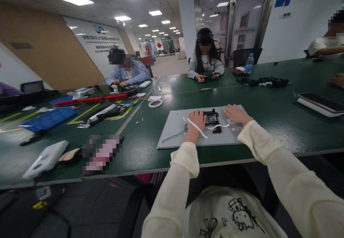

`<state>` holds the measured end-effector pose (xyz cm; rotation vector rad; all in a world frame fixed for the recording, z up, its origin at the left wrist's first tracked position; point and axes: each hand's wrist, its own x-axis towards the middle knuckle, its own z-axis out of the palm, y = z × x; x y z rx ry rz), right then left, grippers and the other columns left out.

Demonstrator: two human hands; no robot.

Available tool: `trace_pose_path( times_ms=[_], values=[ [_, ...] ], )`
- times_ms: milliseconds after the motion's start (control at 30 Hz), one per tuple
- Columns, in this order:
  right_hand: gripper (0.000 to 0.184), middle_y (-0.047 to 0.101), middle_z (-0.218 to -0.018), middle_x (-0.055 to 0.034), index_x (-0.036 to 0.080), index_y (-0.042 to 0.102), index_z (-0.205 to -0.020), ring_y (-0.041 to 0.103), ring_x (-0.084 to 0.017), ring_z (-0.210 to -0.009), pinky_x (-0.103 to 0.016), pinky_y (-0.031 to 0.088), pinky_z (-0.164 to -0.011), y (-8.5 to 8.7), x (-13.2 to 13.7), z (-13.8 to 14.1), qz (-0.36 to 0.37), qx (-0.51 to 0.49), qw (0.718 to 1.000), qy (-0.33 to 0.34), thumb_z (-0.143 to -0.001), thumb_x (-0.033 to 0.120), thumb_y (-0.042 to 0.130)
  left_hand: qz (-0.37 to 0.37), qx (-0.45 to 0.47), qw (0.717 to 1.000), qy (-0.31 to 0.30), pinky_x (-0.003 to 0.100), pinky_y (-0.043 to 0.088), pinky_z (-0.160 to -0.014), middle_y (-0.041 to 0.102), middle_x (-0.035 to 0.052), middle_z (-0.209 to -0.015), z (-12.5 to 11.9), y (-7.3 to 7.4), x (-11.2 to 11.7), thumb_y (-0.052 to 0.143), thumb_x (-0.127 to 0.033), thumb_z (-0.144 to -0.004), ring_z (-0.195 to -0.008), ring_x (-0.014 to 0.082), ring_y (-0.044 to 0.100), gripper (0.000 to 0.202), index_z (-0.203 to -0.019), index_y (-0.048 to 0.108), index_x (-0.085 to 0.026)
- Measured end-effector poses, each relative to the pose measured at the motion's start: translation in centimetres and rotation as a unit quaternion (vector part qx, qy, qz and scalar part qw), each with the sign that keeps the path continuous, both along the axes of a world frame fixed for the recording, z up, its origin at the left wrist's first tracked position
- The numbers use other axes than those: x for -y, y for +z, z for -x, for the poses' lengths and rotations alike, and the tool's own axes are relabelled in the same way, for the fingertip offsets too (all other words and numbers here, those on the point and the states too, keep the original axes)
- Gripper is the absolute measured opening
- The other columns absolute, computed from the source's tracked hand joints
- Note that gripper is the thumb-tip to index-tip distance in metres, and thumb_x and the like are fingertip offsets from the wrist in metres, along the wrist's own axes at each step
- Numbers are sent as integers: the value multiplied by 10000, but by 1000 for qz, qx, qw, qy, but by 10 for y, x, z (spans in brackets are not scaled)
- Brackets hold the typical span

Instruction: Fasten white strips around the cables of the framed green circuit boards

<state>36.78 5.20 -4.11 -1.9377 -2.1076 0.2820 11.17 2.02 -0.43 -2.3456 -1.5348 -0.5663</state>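
Observation:
A grey flat mat [174, 132] lies on the green table in front of me. On it sits a small black electronic part [212, 118] with an exposed board. My left hand [196, 119] rests on the mat just left of that part, fingers curled downward, a white strap across the wrist. My right hand [236, 113] lies flat on the mat to the right of the part, fingers stretched toward it. White strips [218, 126] lie below the part. Neither hand visibly grips anything.
A dark tablet on a white base [321, 103] lies at the right. Black gear [266, 82] and a water bottle [249, 63] stand farther back. Three other people sit around the table. Blue trays [48, 119], a white tape roll [155, 103] and tools crowd the left table.

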Motion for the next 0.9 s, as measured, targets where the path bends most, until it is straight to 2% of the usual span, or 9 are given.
trace_pose_path(
  times_ms=[100,233,500,733,900],
  values=[
    [678,114,-1591,-80,292,240,-1520,112,-422,-1420,-753,124,-1013,-8,1,-8,76,59,994,-49,-933,615,136,-8,-27,1000,-13,405,366,-927,595,134,-1117,0,-2,3,365,-338,-970,-1078,265,519,294,-1105,563,-169],
    [686,73,-1595,-97,278,196,-1532,100,-422,-1420,-749,127,-1012,-11,-2,-5,81,79,992,-47,-933,595,85,-13,-39,999,-32,382,373,-906,600,120,-1104,-2,-1,3,336,-319,-980,-1059,246,529,293,-1086,565,-171],
    [625,147,-1581,-104,284,231,-1515,141,-400,-1413,-726,162,-1018,-10,-9,4,33,96,994,-39,-957,540,115,-20,-35,996,-85,372,365,-960,614,105,-1131,3,-1,-2,344,-307,-981,-1081,226,540,278,-1096,558,-172],
    [602,235,-1551,-134,251,340,-1474,209,-400,-1389,-706,181,-1026,-12,-12,6,-21,79,996,-30,-956,522,195,27,-15,990,-141,347,374,-1013,600,105,-1227,4,-7,-6,343,-271,-979,-1204,195,507,306,-1191,535,-165],
    [593,270,-1539,-137,232,384,-1458,243,-383,-1384,-663,201,-1047,-12,-15,8,-40,62,997,-31,-955,512,240,45,4,985,-169,345,348,-1068,572,99,-1309,4,-8,-5,292,-309,-995,-1286,185,460,369,-1250,522,-173]
  ],
)
